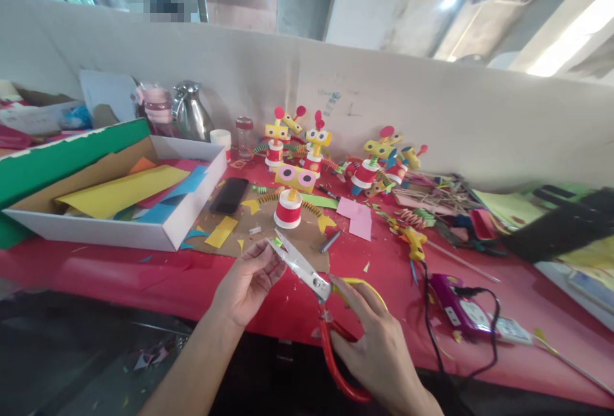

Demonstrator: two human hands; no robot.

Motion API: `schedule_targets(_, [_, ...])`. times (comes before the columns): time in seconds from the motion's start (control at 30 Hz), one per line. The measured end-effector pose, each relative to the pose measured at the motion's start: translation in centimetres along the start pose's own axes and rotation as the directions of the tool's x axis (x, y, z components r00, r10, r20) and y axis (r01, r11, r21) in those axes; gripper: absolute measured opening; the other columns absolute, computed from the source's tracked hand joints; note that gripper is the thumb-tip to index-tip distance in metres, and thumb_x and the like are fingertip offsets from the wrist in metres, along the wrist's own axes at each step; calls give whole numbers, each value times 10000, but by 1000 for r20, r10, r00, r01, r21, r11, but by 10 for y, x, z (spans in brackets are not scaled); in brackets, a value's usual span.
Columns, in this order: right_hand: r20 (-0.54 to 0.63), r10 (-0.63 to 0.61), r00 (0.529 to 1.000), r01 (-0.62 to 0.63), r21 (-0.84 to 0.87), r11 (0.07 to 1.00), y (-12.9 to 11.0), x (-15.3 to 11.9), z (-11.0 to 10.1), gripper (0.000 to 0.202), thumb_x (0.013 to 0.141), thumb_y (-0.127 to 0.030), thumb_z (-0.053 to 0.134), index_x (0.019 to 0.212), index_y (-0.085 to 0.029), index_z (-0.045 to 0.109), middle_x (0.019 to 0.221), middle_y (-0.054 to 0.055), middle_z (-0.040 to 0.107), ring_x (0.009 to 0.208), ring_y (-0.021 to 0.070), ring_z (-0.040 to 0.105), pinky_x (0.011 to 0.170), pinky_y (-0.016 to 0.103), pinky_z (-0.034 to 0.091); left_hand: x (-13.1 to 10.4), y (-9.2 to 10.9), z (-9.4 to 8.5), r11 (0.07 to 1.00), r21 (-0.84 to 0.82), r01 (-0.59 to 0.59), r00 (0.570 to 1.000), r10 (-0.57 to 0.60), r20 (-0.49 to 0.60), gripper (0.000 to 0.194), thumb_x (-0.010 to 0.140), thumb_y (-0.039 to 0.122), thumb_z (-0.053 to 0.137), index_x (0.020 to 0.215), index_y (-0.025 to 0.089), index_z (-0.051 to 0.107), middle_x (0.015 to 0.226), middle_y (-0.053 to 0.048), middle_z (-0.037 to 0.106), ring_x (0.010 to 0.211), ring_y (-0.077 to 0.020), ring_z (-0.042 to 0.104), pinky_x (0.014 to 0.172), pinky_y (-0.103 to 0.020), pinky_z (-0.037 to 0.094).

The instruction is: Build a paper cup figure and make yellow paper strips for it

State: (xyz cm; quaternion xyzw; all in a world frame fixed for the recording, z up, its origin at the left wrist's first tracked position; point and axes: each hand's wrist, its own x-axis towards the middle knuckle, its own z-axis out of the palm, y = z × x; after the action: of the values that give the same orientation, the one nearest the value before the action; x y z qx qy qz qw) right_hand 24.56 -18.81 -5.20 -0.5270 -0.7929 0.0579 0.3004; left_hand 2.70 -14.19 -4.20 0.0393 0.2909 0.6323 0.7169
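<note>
My right hand (371,333) is wrapped round the handles of large scissors (307,269), which have one red and one yellow loop. The blades are slightly apart and point up and to the left. Between them, near the tips, shows a small green paper piece (277,242). Pinched fingers of my left hand (247,281) hold that piece by the blades; part of it is hidden. Just beyond the tips stands a paper-cup figure (288,210) with a yellow head, pink round eyes and coiled arms, upright on a brown cardboard sheet (307,253).
Several similar figures (314,153) stand by the wall. A white box (96,232) of coloured paper is at left, near a phone (230,196). At right lie a yellow glue gun (414,243), a purple power strip (460,307) with cables, and a black bag-like object (561,221).
</note>
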Motion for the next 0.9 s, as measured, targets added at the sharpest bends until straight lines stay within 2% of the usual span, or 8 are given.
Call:
schedule_targets(0.17, [23,3,1000,-4,46,999,5,-2,0,581,732,-198,654,1308,-223,576,1138,97,674,980,254,682,816,370,598,-1,-1,1,1000,2,7,1000,-7,-25,232,836,-60,549,798,130,677,798,-47,740,703,-148,722,673,-285,625])
schedule_targets(0.37, [67,6,998,-12,92,996,9,-5,-1,608,759,-173,657,1352,-245,543,1150,79,672,998,231,682,842,340,587,-1,-1,-1,1000,27,12,1000,-12,1,213,811,-57,582,786,128,686,803,-52,739,722,-162,722,677,-289,621])
schedule_targets(0.67, [50,-76,996,79,-71,994,5,-9,0,491,824,-191,613,1313,-198,571,1067,90,712,905,240,714,725,320,603,3,-5,-8,996,79,29,995,-36,89,192,748,-28,674,800,154,705,825,-37,736,786,-158,719,744,-259,600])
schedule_targets(0.77, [-3,-16,1000,16,-61,998,9,-11,-4,452,857,-259,597,1304,-201,577,1068,92,714,905,228,716,747,309,596,2,-4,-7,995,94,21,995,-30,97,186,763,-8,676,833,161,711,846,-35,722,854,-157,714,788,-247,588])
schedule_targets(0.9, [-104,184,978,-191,-67,979,24,-9,-11,420,887,-320,526,1284,-200,591,1152,108,703,972,238,707,808,333,576,2,-1,-7,992,122,-25,997,15,81,237,792,16,663,962,173,716,819,-19,690,720,-90,669,632,-156,550])
